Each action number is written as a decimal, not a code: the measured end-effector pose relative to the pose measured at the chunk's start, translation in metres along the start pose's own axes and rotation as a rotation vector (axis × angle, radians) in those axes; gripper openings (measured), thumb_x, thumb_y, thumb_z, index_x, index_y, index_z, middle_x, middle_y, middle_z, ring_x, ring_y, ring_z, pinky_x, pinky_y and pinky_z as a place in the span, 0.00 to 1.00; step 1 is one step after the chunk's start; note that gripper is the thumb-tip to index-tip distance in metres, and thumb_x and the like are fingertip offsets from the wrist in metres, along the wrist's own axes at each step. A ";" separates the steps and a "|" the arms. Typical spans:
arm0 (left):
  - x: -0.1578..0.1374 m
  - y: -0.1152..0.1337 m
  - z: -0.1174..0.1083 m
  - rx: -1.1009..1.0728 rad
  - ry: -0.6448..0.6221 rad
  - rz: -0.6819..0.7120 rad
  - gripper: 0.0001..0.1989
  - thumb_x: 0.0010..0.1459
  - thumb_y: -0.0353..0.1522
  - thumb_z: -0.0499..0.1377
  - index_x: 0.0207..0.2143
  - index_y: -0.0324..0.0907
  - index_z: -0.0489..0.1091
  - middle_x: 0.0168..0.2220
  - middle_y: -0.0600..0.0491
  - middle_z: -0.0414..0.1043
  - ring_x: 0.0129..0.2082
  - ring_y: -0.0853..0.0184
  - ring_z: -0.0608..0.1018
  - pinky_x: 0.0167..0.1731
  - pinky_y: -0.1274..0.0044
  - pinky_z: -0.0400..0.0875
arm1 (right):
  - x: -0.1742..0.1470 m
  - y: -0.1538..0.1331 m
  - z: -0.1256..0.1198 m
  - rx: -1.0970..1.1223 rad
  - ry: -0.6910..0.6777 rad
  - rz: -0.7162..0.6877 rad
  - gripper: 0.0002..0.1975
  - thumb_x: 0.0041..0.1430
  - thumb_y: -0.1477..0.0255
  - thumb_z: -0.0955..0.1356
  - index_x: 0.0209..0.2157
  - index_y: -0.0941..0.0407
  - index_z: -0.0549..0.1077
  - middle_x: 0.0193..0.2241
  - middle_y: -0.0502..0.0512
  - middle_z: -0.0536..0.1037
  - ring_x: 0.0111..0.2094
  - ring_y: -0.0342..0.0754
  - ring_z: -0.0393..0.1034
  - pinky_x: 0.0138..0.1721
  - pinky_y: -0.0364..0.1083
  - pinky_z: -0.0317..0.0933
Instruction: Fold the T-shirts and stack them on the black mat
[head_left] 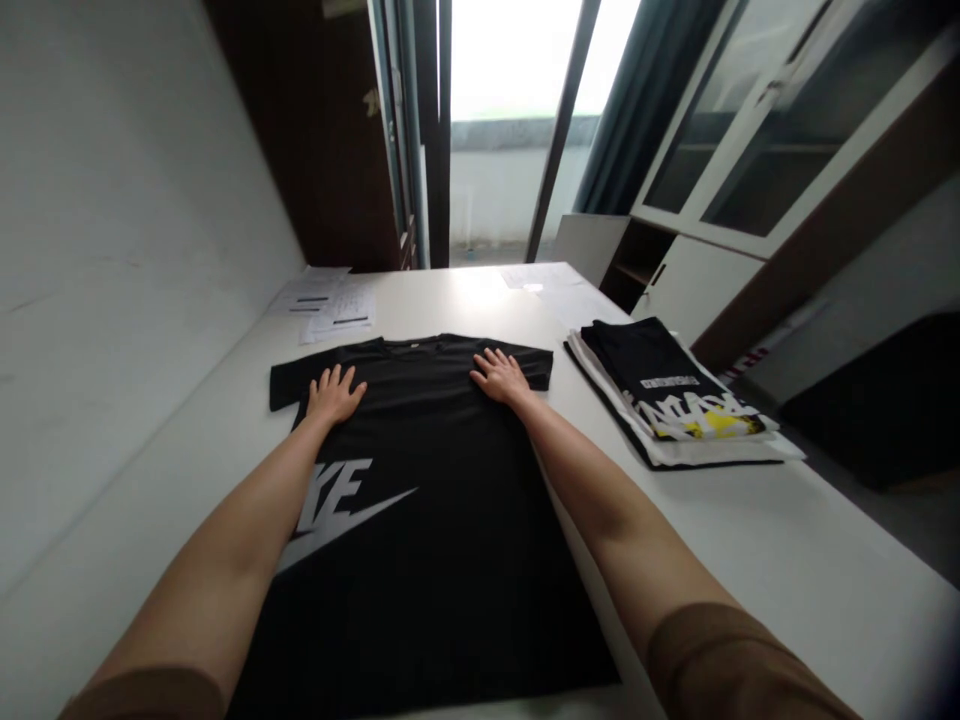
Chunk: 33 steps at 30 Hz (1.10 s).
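Observation:
A black T-shirt [427,520] with a white logo lies flat on the white table [750,540], collar away from me and sleeves spread out. My left hand [334,393] rests palm down on the shirt near its left shoulder, fingers apart. On the shirt's right shoulder lies my right hand [501,377], also flat with spread fingers. Neither hand holds anything.
A stack of folded shirts [675,405] sits on the table to the right, black on top with white and yellow print. Papers [330,305] lie at the far left, more papers [551,285] at the far right. A wall runs along the left; cabinets stand to the right.

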<state>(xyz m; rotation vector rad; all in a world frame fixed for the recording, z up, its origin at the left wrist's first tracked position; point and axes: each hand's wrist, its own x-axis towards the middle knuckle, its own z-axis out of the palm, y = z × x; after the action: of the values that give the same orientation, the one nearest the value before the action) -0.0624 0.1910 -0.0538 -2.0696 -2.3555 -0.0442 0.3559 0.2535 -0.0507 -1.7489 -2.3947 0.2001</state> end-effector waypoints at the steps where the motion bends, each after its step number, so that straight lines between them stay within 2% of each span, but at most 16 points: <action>1: 0.002 -0.001 0.003 0.002 0.012 -0.009 0.38 0.69 0.55 0.36 0.74 0.47 0.49 0.75 0.45 0.41 0.73 0.48 0.47 0.67 0.51 0.45 | 0.001 0.000 -0.002 -0.003 0.001 -0.003 0.35 0.71 0.47 0.55 0.72 0.48 0.56 0.73 0.55 0.48 0.73 0.60 0.37 0.70 0.62 0.34; 3: 0.009 -0.004 0.010 0.005 0.008 -0.019 0.39 0.68 0.56 0.37 0.74 0.48 0.49 0.75 0.46 0.42 0.73 0.48 0.48 0.67 0.52 0.45 | 0.004 0.001 -0.004 -0.004 -0.018 -0.011 0.35 0.71 0.47 0.55 0.72 0.48 0.56 0.73 0.55 0.50 0.73 0.59 0.39 0.70 0.61 0.36; 7: 0.024 -0.001 0.010 0.011 0.011 -0.008 0.39 0.68 0.56 0.38 0.74 0.48 0.49 0.75 0.46 0.43 0.74 0.48 0.46 0.68 0.52 0.43 | 0.006 -0.001 -0.007 -0.011 0.048 -0.020 0.32 0.72 0.50 0.56 0.70 0.50 0.60 0.72 0.58 0.54 0.73 0.57 0.43 0.70 0.60 0.39; 10: 0.026 0.012 0.000 0.022 -0.007 0.013 0.39 0.68 0.55 0.39 0.73 0.44 0.53 0.74 0.44 0.45 0.74 0.48 0.44 0.68 0.51 0.41 | 0.000 -0.005 -0.014 -0.022 0.088 -0.033 0.29 0.73 0.55 0.58 0.67 0.52 0.65 0.70 0.60 0.59 0.72 0.56 0.47 0.69 0.59 0.41; 13: 0.017 0.033 -0.007 -0.006 0.025 0.073 0.38 0.69 0.54 0.40 0.71 0.43 0.56 0.73 0.42 0.47 0.74 0.49 0.47 0.68 0.52 0.43 | -0.012 -0.010 -0.025 -0.043 0.128 -0.081 0.24 0.71 0.60 0.62 0.63 0.52 0.70 0.68 0.60 0.63 0.71 0.56 0.51 0.69 0.59 0.41; 18: -0.024 0.067 -0.010 -0.098 0.109 0.263 0.33 0.70 0.51 0.42 0.70 0.46 0.59 0.73 0.45 0.50 0.73 0.53 0.51 0.68 0.55 0.45 | -0.059 -0.020 -0.037 0.024 0.185 -0.198 0.23 0.70 0.60 0.63 0.63 0.51 0.70 0.66 0.58 0.66 0.69 0.55 0.55 0.70 0.59 0.42; 22: -0.064 0.083 -0.016 -0.148 0.081 0.402 0.32 0.70 0.52 0.45 0.68 0.47 0.61 0.73 0.46 0.51 0.73 0.54 0.52 0.69 0.56 0.45 | -0.115 -0.026 -0.035 0.085 0.116 -0.249 0.26 0.68 0.57 0.64 0.64 0.49 0.70 0.68 0.58 0.63 0.70 0.58 0.52 0.70 0.60 0.43; 28: -0.113 0.097 -0.020 -0.188 0.010 0.460 0.32 0.69 0.52 0.47 0.69 0.49 0.60 0.73 0.47 0.50 0.73 0.53 0.52 0.69 0.55 0.46 | -0.193 -0.036 -0.031 0.163 -0.001 -0.282 0.31 0.66 0.52 0.65 0.68 0.45 0.65 0.71 0.56 0.57 0.71 0.61 0.49 0.70 0.62 0.43; 33: -0.149 0.103 -0.020 -0.206 0.008 0.510 0.32 0.69 0.51 0.47 0.70 0.49 0.57 0.74 0.47 0.48 0.74 0.54 0.50 0.69 0.55 0.44 | -0.230 -0.052 -0.030 0.166 0.055 -0.287 0.28 0.69 0.54 0.62 0.67 0.46 0.65 0.70 0.54 0.58 0.71 0.57 0.51 0.71 0.60 0.43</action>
<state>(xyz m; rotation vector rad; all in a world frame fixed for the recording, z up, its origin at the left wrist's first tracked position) 0.0581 0.0564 -0.0351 -2.6903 -1.8119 -0.2988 0.3826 0.0192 -0.0243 -1.3069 -2.4733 0.2976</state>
